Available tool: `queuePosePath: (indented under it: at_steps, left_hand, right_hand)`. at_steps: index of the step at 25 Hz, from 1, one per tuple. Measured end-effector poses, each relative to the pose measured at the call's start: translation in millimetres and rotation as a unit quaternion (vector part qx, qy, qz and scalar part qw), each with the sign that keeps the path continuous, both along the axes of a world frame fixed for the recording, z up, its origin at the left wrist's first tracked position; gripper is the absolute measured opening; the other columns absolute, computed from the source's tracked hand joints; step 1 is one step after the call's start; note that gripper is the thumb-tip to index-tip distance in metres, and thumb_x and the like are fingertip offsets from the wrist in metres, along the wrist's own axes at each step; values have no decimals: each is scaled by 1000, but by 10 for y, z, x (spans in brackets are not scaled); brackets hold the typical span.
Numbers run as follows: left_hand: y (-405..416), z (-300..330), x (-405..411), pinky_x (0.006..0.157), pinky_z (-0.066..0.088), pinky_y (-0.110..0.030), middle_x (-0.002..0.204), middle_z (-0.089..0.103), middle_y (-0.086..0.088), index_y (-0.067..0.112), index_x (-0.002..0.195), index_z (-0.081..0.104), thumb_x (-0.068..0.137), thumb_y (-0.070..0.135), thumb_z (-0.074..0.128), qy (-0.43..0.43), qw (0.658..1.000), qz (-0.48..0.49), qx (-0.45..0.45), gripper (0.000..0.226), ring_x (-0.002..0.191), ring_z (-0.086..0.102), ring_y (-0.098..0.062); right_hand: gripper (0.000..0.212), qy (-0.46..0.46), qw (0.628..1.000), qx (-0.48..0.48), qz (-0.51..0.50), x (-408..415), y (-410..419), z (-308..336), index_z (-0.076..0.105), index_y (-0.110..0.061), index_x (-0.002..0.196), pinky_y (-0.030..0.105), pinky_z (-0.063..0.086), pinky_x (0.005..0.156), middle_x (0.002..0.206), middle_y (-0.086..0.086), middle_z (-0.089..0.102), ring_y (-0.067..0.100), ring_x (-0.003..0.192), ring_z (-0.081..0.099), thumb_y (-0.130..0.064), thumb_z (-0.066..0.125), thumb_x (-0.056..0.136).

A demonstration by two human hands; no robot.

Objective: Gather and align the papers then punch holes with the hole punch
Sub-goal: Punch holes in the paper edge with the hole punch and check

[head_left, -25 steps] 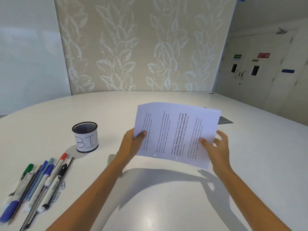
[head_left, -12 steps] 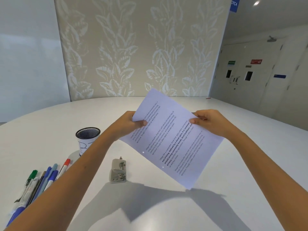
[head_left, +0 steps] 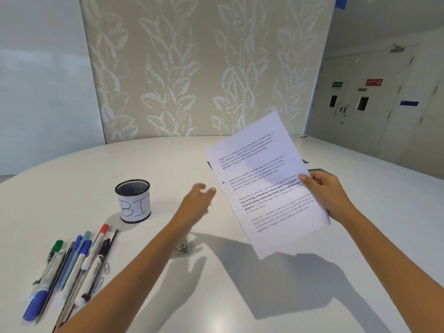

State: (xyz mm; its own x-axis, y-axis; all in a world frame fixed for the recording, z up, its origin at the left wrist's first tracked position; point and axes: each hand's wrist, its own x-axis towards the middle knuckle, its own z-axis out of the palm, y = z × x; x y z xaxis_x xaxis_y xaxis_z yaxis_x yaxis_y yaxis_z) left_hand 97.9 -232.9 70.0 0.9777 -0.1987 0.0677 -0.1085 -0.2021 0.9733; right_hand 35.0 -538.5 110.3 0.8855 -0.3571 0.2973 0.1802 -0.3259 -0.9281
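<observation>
Holding the papers [head_left: 266,186] up over the white table [head_left: 360,272] is the right hand [head_left: 329,193], thumb on the printed face at the right edge and the other fingers wrapped behind. They're tilted, long axis running from lower right up toward the far wall, top corner leaning a bit right, printed side facing the camera. Can't tell how many sheets are in the stack; a second edge peeks out along the upper left. The text is mostly too small to read.

The left hand [head_left: 199,200] is just left of the papers, not touching them, fingers loose and holding nothing, and it's motion-blurred. Its forearm covers most of the hole punch [head_left: 180,248] on the table, so only a bit of grey metal shows.

Further left there's a black mesh cup [head_left: 133,200] with a label reading "BI", the rest curving out of sight. Pens and markers [head_left: 69,267] lie side by side near the left edge, with a paper clip [head_left: 107,266] beside them.
</observation>
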Motion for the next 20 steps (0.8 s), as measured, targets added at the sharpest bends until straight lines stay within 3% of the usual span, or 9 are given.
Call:
queuePosePath:
  at_steps: [2,4,6,10,13,17,20]
  left_hand:
    - [-220,-130,-133,69,55,-31,98,68,-4,13,105,58,97,38,45,84,994,-68,-29,29,78,66,-18]
    - [-414,-238,-182,56,55,-24,85,71,-3,13,95,62,98,35,44,117,988,-67,-75,29,65,68,-15]
    - [-559,-299,-166,56,55,-24,84,73,-4,9,89,62,98,28,46,117,987,-28,-107,27,61,69,-14]
    - [-756,-388,-27,53,55,-21,87,75,-10,6,76,61,92,8,53,82,992,60,-73,18,61,72,-12]
    - [-912,-496,44,58,57,-22,88,74,-7,9,96,68,90,9,55,60,991,117,-11,14,71,73,-16]
    - [-1119,-693,117,68,52,-25,96,74,-7,11,117,65,89,17,59,7,978,156,138,29,83,69,-22]
    - [-1244,-799,152,77,44,-25,85,68,-2,10,126,59,89,19,61,-26,962,186,196,39,81,60,-18]
  right_hand:
    - [17,20,1000,12,-14,79,-63,-161,69,-14,78,26,52,55,74,5,73,13,55,65,-27,66,88]
    - [20,41,999,13,-18,162,-147,-327,68,-12,77,31,51,60,77,9,73,20,59,64,-27,65,89]
    - [24,59,998,10,-21,254,-236,-498,66,-7,77,31,48,60,76,11,71,22,60,62,-27,62,90]
    - [30,98,994,-20,-38,454,-357,-815,64,1,79,32,44,62,74,11,69,24,63,59,-25,58,92]
    - [32,133,989,-50,-36,551,-443,-1002,60,2,75,30,40,59,71,11,66,23,63,56,-24,55,93]
    - [38,151,979,-137,-25,606,-567,-1151,39,-13,59,30,30,50,56,1,49,16,52,43,-23,52,93]
    - [41,133,962,-236,-28,662,-654,-1216,32,-14,59,31,25,49,54,-1,41,20,54,38,-22,53,93]
